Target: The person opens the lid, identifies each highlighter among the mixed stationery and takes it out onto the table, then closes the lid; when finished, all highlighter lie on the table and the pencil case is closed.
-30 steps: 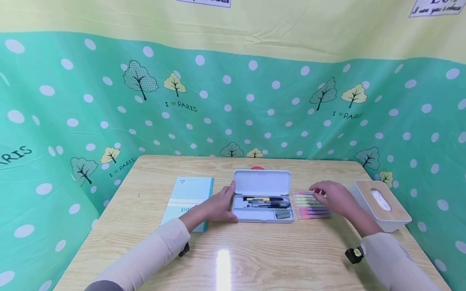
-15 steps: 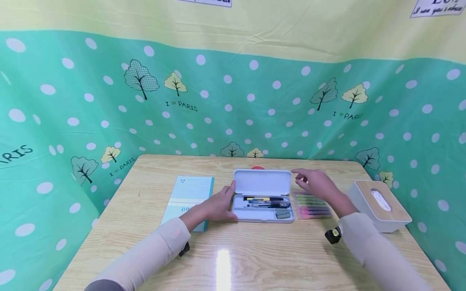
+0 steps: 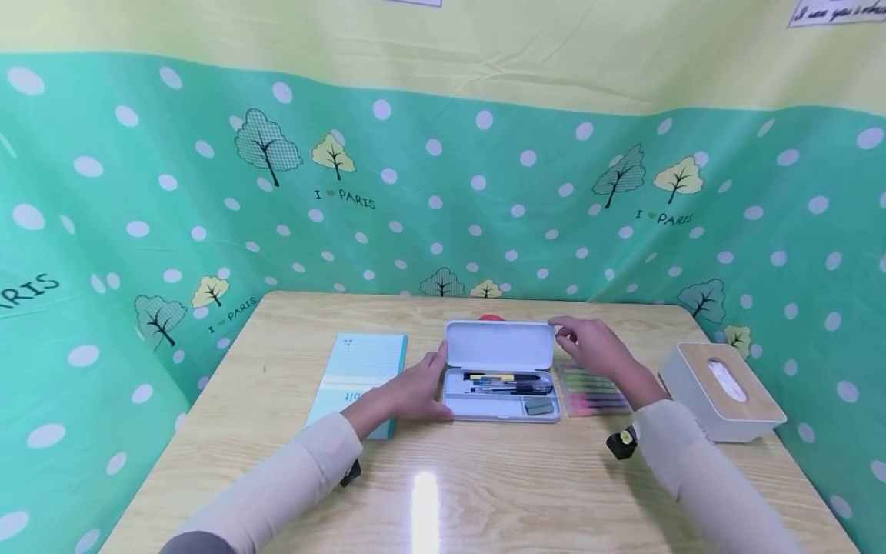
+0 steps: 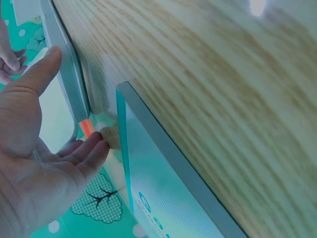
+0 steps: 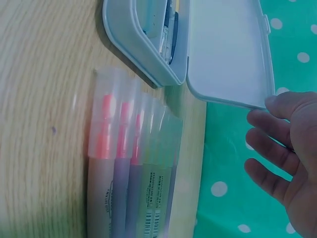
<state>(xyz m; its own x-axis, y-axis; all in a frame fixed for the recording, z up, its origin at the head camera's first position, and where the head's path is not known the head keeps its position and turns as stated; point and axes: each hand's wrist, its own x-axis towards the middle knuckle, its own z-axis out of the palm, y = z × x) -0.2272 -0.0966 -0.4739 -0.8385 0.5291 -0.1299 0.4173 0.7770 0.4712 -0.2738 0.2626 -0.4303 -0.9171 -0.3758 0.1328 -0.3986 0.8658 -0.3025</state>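
An open white pencil case lies on the table with its lid raised. Several pens and a grey eraser are inside. My left hand rests against the case's left end, thumb near the front corner and fingers reaching toward the back. Seen from the right wrist, my right hand pinches the lid's corner between thumb and index finger, its other fingers loose. Below that hand a clear pack of highlighters lies to the right of the case.
A light-blue notebook lies left of the case, partly under my left forearm. On the right stands a white tissue box with a wood-coloured top. Something red shows behind the lid. A patterned curtain hangs beyond the table.
My right hand has moved left from above the highlighters to the lid's upper right corner and now holds it. The left hand and the pencil case have stayed put.
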